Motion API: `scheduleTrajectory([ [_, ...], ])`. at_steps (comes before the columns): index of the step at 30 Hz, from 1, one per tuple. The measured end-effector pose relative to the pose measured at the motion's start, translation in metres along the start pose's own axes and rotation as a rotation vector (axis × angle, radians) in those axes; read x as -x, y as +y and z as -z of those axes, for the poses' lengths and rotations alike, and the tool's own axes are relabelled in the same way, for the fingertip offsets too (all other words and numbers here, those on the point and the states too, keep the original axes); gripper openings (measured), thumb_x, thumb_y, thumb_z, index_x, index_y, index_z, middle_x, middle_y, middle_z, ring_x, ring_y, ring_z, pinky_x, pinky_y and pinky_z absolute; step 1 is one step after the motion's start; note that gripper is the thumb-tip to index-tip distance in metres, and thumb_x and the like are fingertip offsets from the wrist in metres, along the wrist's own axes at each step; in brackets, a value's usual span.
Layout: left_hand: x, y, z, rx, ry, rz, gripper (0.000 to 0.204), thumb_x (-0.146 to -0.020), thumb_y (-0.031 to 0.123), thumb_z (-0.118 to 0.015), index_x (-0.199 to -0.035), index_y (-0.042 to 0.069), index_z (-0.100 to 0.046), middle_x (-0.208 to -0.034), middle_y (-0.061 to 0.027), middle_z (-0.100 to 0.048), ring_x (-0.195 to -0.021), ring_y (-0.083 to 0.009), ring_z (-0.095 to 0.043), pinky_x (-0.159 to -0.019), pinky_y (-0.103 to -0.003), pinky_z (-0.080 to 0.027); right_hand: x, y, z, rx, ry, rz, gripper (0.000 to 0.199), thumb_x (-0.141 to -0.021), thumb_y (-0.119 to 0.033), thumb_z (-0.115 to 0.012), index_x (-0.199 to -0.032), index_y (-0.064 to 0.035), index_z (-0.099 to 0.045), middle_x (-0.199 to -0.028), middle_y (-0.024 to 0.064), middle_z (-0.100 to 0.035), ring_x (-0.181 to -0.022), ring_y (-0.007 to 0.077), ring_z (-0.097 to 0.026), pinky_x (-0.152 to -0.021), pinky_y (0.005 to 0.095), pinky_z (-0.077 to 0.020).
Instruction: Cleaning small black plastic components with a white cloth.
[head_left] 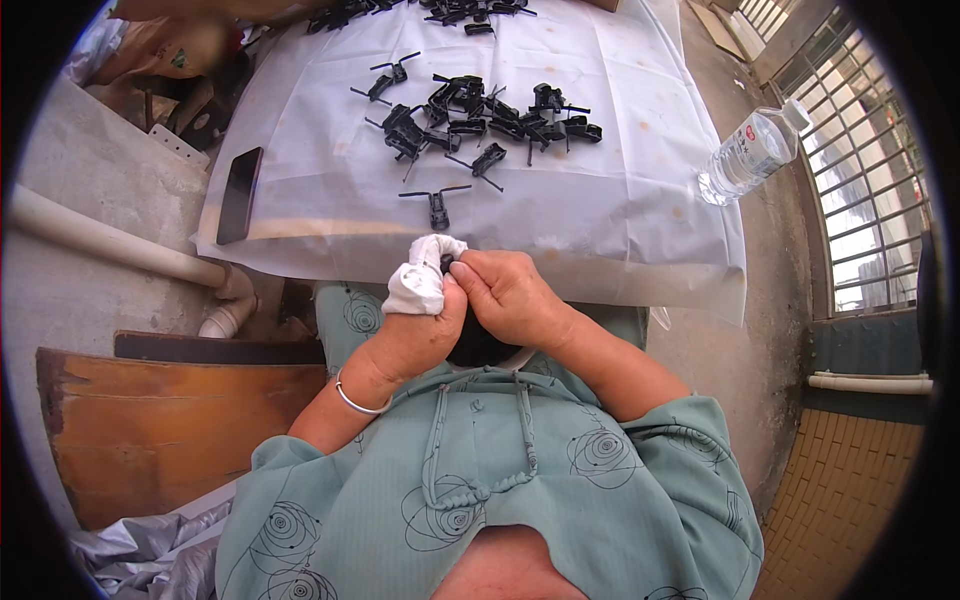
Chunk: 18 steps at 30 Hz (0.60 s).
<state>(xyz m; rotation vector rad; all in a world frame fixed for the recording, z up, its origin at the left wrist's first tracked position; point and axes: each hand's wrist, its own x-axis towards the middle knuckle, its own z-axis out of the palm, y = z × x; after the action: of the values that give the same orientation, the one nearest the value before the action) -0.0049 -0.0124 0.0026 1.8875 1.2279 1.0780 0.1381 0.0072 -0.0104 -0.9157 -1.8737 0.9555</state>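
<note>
On table: phone at left edge, bottle at right; small parts heaped between, more behind. Left hand, right hand meet at near edge; dim, but apparently a held part between.

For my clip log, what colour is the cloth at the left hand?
White; the cloth at the left hand shows best in the head view.
</note>
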Motion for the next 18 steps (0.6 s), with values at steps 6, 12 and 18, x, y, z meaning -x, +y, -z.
scheduleTrajectory([
  [6, -0.001, -0.005, 0.026, -0.286, -0.1, -0.17, 0.029, -0.082, 0.012, -0.054, -0.108, -0.002, -0.053, -0.095, -0.0186, -0.059, -0.086, -0.034, -0.058, -0.077, -0.037, -0.047, -0.016, 0.011, 0.014, 0.146, -0.119, -0.114, 0.023, -0.086, -0.019, -0.055, -0.074, -0.0005, -0.052, -0.066, 0.0161, -0.055, -0.058, 0.0323, -0.052, -0.054, 0.0362, -0.0428],
  [12, -0.004, -0.015, 0.037, -0.171, 0.094, 0.0, 0.024, -0.079, 0.005, -0.058, -0.103, 0.0, -0.06, -0.094, -0.0161, -0.062, -0.091, -0.0303, -0.059, -0.081, -0.036, -0.047, -0.039, 0.034, -0.012, 0.773, 0.078, 0.011, 0.031, -0.076, -0.031, -0.065, -0.085, -0.0046, -0.05, -0.07, 0.0117, -0.058, -0.061, 0.0312, -0.058, -0.052, 0.0393, -0.0466],
  [18, -0.023, -0.008, 0.048, -0.259, -0.014, -0.219, 0.026, -0.078, -0.001, -0.056, -0.104, 0.0, -0.059, -0.102, -0.0165, -0.059, -0.091, -0.0294, -0.059, -0.081, -0.035, -0.047, -0.022, 0.018, 0.021, 0.52, -0.142, 0.116, 0.024, -0.075, -0.019, -0.062, -0.092, -0.0049, -0.053, -0.067, 0.0108, -0.055, -0.058, 0.0289, -0.056, -0.052, 0.0376, -0.0442],
])
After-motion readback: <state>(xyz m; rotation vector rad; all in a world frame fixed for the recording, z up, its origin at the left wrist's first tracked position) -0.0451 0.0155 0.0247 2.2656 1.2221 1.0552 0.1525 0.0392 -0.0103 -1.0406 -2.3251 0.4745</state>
